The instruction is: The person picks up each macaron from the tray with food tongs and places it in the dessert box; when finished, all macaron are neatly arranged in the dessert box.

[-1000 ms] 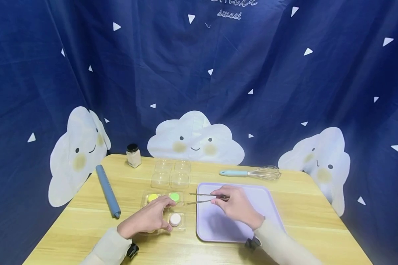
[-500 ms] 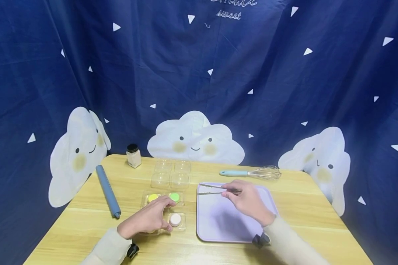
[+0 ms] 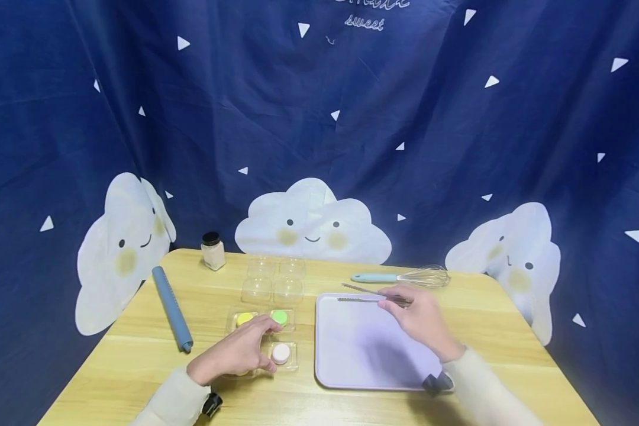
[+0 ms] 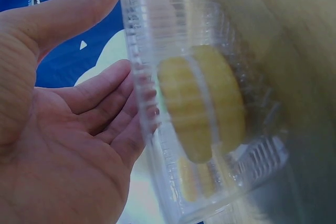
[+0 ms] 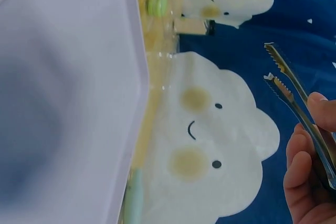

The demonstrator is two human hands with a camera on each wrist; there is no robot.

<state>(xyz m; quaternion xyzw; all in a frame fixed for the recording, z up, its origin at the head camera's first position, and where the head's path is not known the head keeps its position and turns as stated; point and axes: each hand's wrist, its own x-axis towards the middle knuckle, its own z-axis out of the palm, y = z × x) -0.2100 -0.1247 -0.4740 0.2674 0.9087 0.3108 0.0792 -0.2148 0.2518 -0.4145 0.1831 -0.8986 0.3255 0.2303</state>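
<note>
My left hand point(image 3: 239, 352) spreads over the clear plastic macaron box point(image 3: 293, 362), thumb and fingers touching it; the palm faces its side in the left wrist view. In the box's compartments sit a yellow macaron point(image 3: 245, 318), a green macaron point(image 3: 279, 318) and a pale pink macaron point(image 3: 281, 354). A yellowish macaron point(image 4: 202, 103) shows through the plastic wall, and my hand hides it from the head view. Above the far right of the lavender tray point(image 3: 346, 361), my right hand point(image 3: 423, 319) grips metal tongs point(image 5: 299, 98). Their serrated tips stand apart with nothing between them.
Behind the box lies a clear lid point(image 3: 273, 281) with domed cups. A black-capped jar point(image 3: 213, 253) stands back left, and a blue rolled mat point(image 3: 171, 309) lies at the left. Beyond the tray is a whisk point(image 3: 399, 277). A dark blue curtain point(image 3: 319, 118) hangs behind the table.
My right hand has carried the tongs right and away from me, from beside the box to the tray's far edge. The left hand stays at the macaron box.
</note>
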